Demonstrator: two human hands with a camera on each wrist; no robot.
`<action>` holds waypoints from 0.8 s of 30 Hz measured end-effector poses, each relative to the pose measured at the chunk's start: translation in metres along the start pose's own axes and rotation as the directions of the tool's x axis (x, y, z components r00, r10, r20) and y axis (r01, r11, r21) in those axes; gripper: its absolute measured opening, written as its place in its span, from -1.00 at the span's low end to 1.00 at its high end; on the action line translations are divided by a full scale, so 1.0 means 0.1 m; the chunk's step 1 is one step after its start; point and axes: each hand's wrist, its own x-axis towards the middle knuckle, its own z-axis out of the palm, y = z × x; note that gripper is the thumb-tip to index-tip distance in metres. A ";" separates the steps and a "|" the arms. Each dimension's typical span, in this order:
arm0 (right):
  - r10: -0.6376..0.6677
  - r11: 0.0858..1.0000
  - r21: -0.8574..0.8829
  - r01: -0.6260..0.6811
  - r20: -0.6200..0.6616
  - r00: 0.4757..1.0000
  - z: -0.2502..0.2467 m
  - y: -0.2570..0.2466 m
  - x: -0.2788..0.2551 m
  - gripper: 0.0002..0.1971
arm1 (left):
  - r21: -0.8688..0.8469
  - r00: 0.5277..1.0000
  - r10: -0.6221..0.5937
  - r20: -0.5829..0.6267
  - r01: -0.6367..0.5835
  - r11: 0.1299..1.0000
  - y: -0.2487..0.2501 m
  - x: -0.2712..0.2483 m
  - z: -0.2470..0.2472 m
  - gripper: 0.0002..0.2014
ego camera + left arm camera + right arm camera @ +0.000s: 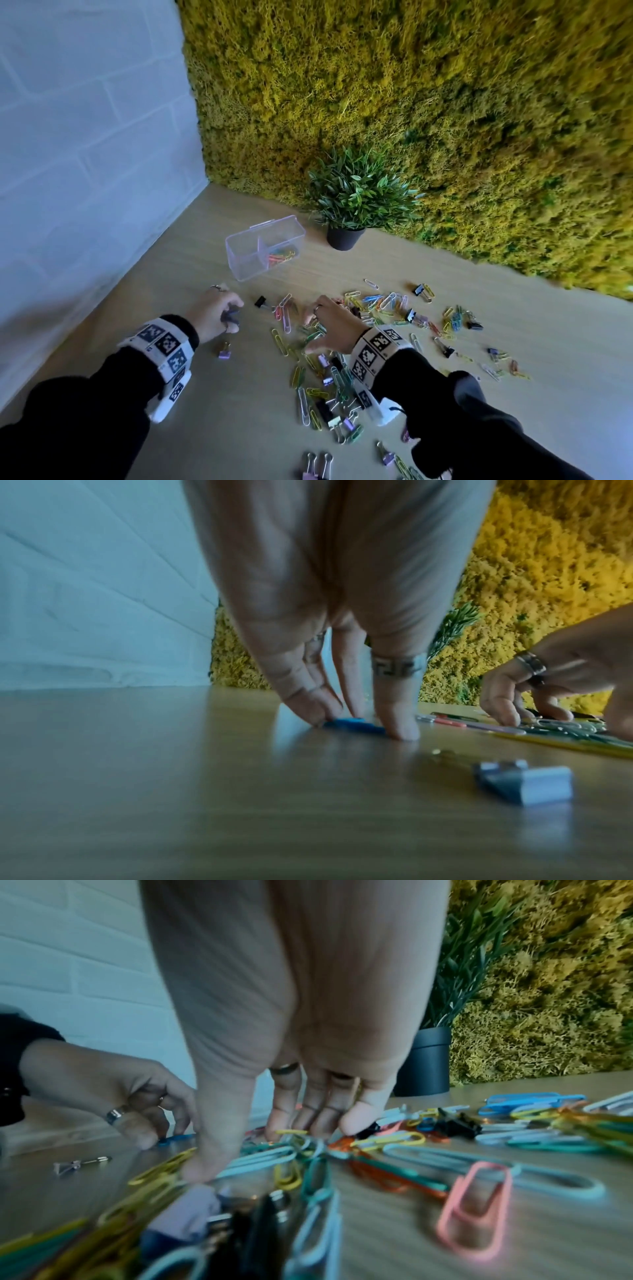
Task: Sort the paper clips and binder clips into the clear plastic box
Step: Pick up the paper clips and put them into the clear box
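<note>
Two bare hands work low over a pale wooden tabletop (212, 428) strewn with coloured clips. The left hand (215, 313) has its thumb and fingertips (399, 723) closed on a small blue paper clip (356, 725) that lies flat on the wood, pinched from both ends. Just behind that grip, toward the wrist, a lilac metal binder clip (224, 352) lies alone with its wire handles folded out; in the left wrist view it shows at the lower right (524, 784). The right hand (334, 327) is spread, fingers apart and straight, its tips (359, 1121) pressing down on a tangled heap of plastic-coated paper clips (308, 1153) in white, yellow, green and orange; nothing shows as held in it. Beside its little finger sits a black binder clip (457, 1125), and nearer the wrist a pink paper clip (476, 1210) lies flat and by itself. Beyond both hands, well apart from either grip, stands the clear plastic box (265, 247) with a divider across its middle; the right-hand compartment holds a small bundle of coloured paper clips (281, 256), while what the left one holds I cannot tell. Past the box, a small green plant in a black pot (344, 237) stands against a yellow-green moss wall (445, 102).
</note>
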 end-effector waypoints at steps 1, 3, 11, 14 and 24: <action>-0.005 1.000 0.022 0.006 -0.020 1.000 -0.01 -0.02 0.01 -0.45 | 0.008 0.999 0.007 -0.034 -0.007 1.000 0.01 0.01 0.01 -0.67; -0.003 0.995 0.098 0.010 -0.063 0.998 0.00 -0.03 0.00 -0.60 | -0.018 0.997 0.022 -0.072 -0.023 1.000 0.01 0.03 0.05 -0.80; 0.013 0.993 0.119 -0.002 -0.095 0.995 0.09 -0.03 -0.14 -0.79 | 0.044 1.000 0.014 -0.018 -0.014 0.999 0.01 0.00 0.16 -0.70; 0.037 0.996 0.089 -0.026 -0.123 0.992 0.11 0.00 -0.15 -0.77 | -0.063 1.000 0.021 0.007 -0.021 0.998 0.03 -0.01 0.14 -0.75; 0.102 0.765 0.644 0.013 -0.141 0.985 -0.14 0.28 -0.30 -0.82 | -0.129 0.967 0.236 0.097 -0.222 0.966 0.56 0.00 0.14 -0.79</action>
